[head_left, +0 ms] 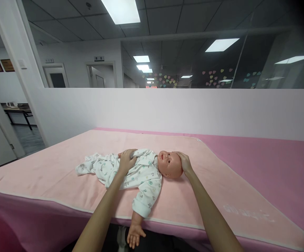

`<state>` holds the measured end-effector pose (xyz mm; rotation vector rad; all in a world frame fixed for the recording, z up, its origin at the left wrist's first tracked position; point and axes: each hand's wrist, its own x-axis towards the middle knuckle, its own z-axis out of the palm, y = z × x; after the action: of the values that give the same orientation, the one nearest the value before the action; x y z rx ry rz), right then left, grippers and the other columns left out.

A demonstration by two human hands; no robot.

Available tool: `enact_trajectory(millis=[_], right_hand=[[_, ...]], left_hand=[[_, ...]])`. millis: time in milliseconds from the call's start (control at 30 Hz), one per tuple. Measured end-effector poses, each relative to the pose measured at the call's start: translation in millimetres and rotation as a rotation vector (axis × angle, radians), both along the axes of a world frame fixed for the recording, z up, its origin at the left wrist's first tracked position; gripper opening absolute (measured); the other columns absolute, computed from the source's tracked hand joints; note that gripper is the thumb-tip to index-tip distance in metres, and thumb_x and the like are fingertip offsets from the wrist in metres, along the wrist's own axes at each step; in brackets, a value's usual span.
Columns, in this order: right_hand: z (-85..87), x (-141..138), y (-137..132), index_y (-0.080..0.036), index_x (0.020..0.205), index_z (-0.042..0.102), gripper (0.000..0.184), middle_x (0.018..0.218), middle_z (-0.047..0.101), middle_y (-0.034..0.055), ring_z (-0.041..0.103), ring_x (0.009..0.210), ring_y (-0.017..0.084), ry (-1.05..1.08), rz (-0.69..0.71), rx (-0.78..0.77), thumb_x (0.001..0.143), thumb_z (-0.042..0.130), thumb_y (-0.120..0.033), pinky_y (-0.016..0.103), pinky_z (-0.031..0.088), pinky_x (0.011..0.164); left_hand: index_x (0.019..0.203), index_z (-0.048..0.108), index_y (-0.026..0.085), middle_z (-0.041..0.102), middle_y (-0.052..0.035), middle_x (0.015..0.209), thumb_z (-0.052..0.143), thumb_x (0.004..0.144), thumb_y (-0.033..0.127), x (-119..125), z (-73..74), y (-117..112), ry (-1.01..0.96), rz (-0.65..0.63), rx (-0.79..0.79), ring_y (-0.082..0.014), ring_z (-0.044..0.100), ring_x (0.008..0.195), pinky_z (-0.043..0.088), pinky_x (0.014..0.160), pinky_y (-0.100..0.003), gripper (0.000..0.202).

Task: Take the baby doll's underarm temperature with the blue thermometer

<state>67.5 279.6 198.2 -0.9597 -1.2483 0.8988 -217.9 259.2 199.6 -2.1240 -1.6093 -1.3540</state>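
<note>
A baby doll [169,164] in a white patterned sleepsuit [143,175] lies on its back on a pale pink blanket [62,175], head to the right. My left hand [127,161] rests on the doll's chest, fingers curled over the cloth. My right hand [184,162] cups the top of the doll's head. One doll arm [134,231] hangs over the near edge of the bed.
The blanket covers a bed with a darker pink sheet [272,164]. A white partition wall [167,108] with glass above runs behind it. At the left an open doorway [20,129] shows a dark table.
</note>
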Motion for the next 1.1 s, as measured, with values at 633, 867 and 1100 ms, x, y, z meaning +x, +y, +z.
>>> enact_trajectory(millis=[633,867,1100], right_hand=[[-1.7,-0.8,3.4,-0.018,0.075,0.065,0.025,0.092,0.064,0.0032,0.054,0.092,0.019,0.035,-0.017,0.015,0.064,0.050,-0.035,0.029,0.040,0.084],[-0.5,-1.2,0.8,-0.019,0.074,0.065,0.024,0.092,0.064,0.0029,0.054,0.092,0.019,0.013,-0.036,0.011,0.065,0.049,-0.034,0.030,0.039,0.085],[-3.0,-1.3,2.2,-0.018,0.074,0.065,0.026,0.086,0.065,0.0020,0.056,0.085,0.019,0.028,-0.005,-0.021,0.065,0.049,-0.036,0.029,0.043,0.079]], left_hand=[[0.094,0.057,0.020,0.061,-0.0009,0.095,0.045,0.063,0.019,-0.7,-0.1,0.5,0.009,-0.006,-0.002,-0.0179,0.052,0.093,0.038,0.087,-0.033,0.033],[0.094,0.057,0.021,0.061,-0.0005,0.096,0.045,0.063,0.019,0.3,0.1,-0.9,0.008,0.000,0.010,-0.0176,0.052,0.094,0.038,0.087,-0.032,0.033],[0.094,0.057,0.021,0.061,-0.0010,0.096,0.044,0.063,0.019,-0.1,0.2,-0.7,0.007,-0.001,-0.003,-0.0186,0.052,0.094,0.038,0.087,-0.033,0.034]])
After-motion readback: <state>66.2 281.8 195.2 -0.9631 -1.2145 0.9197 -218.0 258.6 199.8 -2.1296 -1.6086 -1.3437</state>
